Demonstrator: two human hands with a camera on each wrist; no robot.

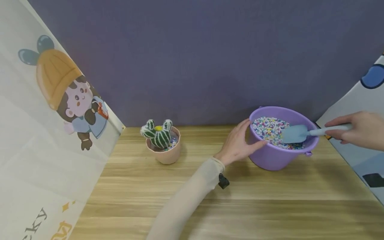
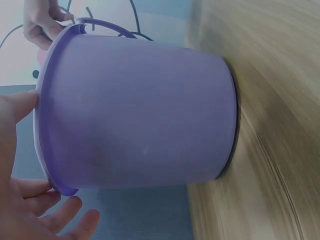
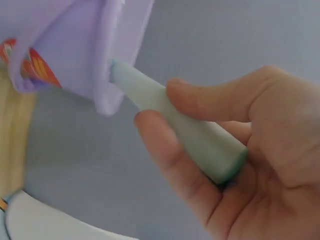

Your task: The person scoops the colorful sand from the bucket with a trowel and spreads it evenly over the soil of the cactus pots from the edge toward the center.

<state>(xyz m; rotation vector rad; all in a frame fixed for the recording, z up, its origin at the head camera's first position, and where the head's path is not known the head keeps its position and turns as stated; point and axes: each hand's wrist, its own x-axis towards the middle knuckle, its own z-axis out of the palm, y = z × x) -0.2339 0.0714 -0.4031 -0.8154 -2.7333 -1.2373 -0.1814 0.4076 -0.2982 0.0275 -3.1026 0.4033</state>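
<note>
A purple bucket (image 1: 274, 158) stands upright on the table, holding many small multicoloured beads (image 1: 268, 128). My left hand (image 1: 237, 143) grips its left side at the rim, thumb on the near edge and fingertips farther back; in the left wrist view some fingers stand off the wall. My right hand (image 1: 360, 130) holds the handle of a light blue trowel (image 1: 295, 134) between thumb and fingers. The trowel's blade lies over the beads inside the bucket, and its handle crosses the right rim. In the right wrist view, the pale handle (image 3: 185, 130) leads over the rim.
Left of the bucket, a pink pot (image 1: 168, 156) holds a knitted green cactus (image 1: 162, 138) with a few beads round it. A dark blue-grey panel (image 1: 192, 60) rises behind the wooden table (image 1: 240, 206). Printed panels (image 1: 36, 133) flank both sides.
</note>
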